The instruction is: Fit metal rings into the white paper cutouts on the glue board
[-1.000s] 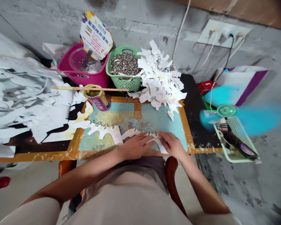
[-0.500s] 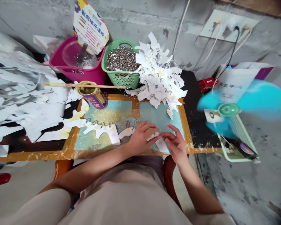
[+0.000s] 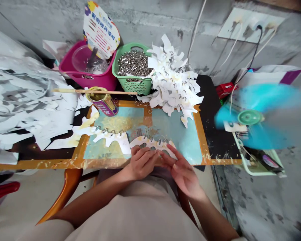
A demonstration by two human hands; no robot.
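My left hand point(image 3: 143, 163) is at the table's front edge, its fingers curled together in a pinch. Whatever they may hold is too small to make out. My right hand point(image 3: 183, 170) meets its fingertips, with fingers stretched out and apart. Just beyond both hands lies a scalloped white strip point(image 3: 139, 142) with several metal rings along its far edge. The right index finger is close to or touching its right end. To its left, a similar white strip point(image 3: 120, 140) with rings rests on the stained blue mat point(image 3: 185, 144).
An open tin point(image 3: 107, 106) stands behind, a wooden stick point(image 3: 110, 92) across its top. Metal rings fill a green basket point(image 3: 132, 87); beside it are a magenta basket point(image 3: 77, 76) and piled ringed strips point(image 3: 173, 87). White scraps point(image 3: 40, 110) heap left. A blue fan point(image 3: 251, 117) spins right.
Both hands have drawn back toward my body and come together at the fingertips. The right strip, mostly covered before, now shows with its rings. The view has shifted slightly.
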